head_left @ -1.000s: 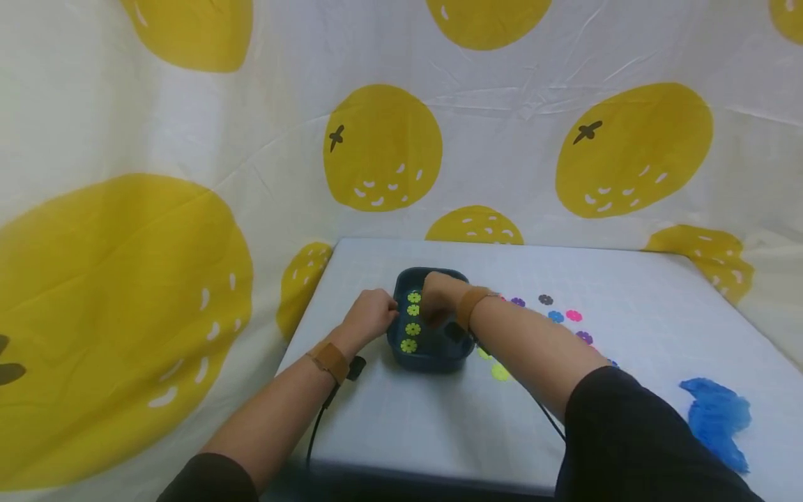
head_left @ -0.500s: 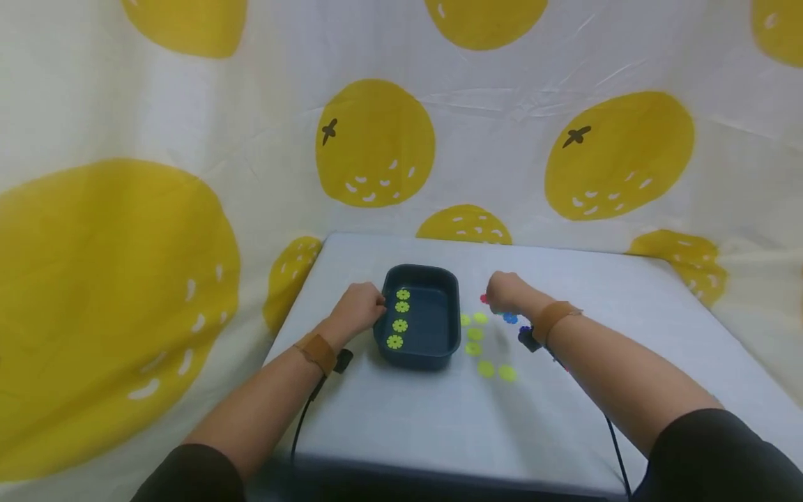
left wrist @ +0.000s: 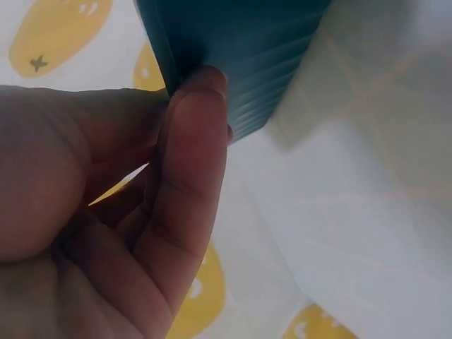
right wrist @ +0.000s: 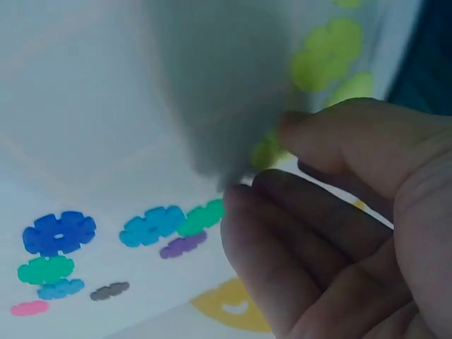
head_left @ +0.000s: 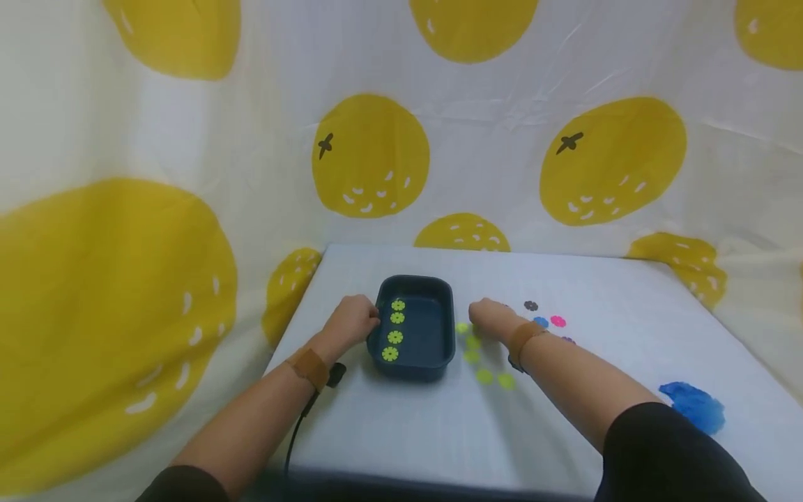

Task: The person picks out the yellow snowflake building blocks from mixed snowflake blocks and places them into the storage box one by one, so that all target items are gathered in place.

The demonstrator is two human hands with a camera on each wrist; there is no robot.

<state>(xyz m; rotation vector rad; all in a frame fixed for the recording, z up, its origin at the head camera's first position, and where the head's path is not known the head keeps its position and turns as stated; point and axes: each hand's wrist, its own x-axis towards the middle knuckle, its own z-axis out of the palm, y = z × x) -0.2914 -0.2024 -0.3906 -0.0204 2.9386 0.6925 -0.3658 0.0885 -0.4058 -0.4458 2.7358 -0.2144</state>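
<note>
Yellow flowers at left edge of tray

That edge is pinched by the left hand; past the opposite edge, the right hand is empty, fingers parted. The row could be jumbled by tugging.

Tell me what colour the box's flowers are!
The flowers are yellow-green, clearest in the head view.
</note>
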